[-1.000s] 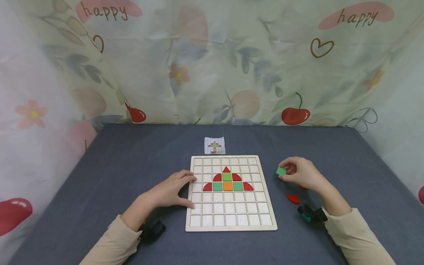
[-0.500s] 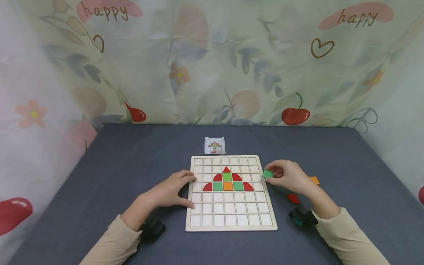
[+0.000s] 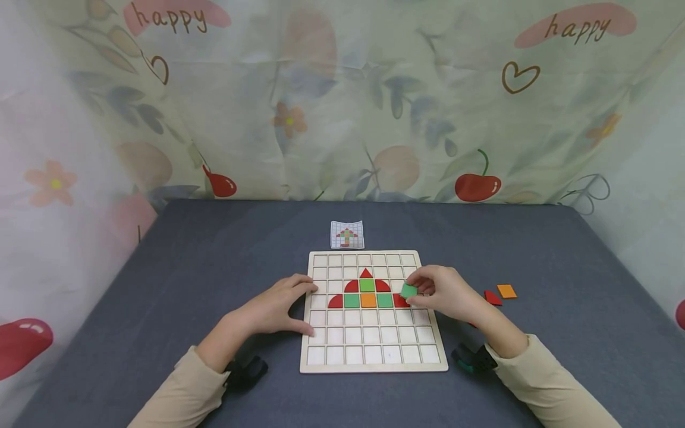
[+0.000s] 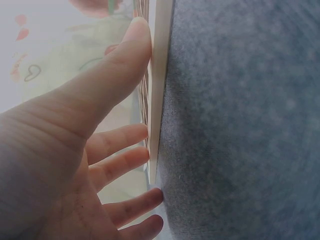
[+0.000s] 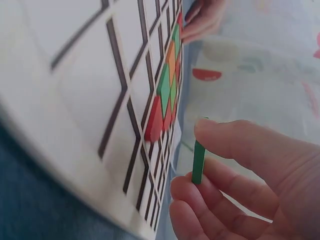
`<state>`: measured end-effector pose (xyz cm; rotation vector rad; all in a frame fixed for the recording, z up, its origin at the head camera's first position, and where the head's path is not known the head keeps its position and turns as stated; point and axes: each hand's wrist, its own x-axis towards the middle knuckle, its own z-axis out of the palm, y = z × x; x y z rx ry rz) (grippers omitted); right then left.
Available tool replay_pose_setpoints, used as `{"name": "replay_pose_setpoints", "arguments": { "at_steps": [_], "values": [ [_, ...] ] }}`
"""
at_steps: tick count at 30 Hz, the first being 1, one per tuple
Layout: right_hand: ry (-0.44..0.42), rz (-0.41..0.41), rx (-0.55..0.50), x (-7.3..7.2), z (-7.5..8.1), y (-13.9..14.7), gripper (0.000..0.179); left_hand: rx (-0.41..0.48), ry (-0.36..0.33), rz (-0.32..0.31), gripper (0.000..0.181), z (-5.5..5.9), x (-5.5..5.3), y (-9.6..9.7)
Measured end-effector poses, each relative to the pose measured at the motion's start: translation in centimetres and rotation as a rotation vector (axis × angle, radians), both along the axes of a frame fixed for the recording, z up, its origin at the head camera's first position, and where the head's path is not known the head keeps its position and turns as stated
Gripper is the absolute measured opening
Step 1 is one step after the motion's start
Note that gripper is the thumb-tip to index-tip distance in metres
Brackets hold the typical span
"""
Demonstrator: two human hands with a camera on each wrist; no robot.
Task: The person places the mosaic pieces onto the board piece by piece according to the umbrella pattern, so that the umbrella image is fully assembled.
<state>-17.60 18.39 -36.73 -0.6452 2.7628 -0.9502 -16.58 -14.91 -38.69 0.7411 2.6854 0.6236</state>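
Observation:
A green square tile (image 3: 409, 290) is pinched between thumb and fingers of my right hand (image 3: 446, 292), above the right part of the white grid board (image 3: 371, 360). In the right wrist view the tile (image 5: 198, 162) is seen edge-on, apart from the board. My left hand (image 3: 275, 308) rests at the board's left edge, thumb and fingertips touching its rim, fingers fairly straight. Set in the board are a red triangle (image 3: 365, 274), red quarter-round tiles (image 3: 335, 302), green squares (image 3: 351, 301) and an orange square (image 3: 368, 301).
A small printed card (image 3: 346, 235) with a coloured grid pattern lies behind the board. On the dark tabletop to the right are an orange square tile (image 3: 506, 291) and a red quarter-round tile (image 3: 493, 298); another red piece is mostly hidden under the right wrist.
My right hand has carried the green tile leftward from beside the board to over its right side, uncovering the orange and red tiles on the table. The left hand has stayed put.

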Motion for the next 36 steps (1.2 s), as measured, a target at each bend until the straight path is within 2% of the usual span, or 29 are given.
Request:
{"name": "replay_pose_setpoints", "arguments": {
  "at_steps": [13,20,27,36],
  "values": [
    [0.043,0.122,0.035,0.6,-1.0,-2.6,0.023,-0.003,0.003,-0.004,0.082,0.1,0.0,0.0],
    [0.049,0.199,0.014,0.9,-1.4,-3.8,0.022,-0.004,-0.001,0.0,0.081,0.0,0.0,0.0],
    [0.023,0.202,0.028,1.3,-1.5,-5.2,0.021,-0.002,-0.001,-0.005,0.081,0.0,0.0,0.0],
    [0.031,0.193,0.064,1.5,-1.2,-6.0,0.02,0.005,0.002,-0.009,0.081,-0.2,-0.1,-0.1]
  ]
}}
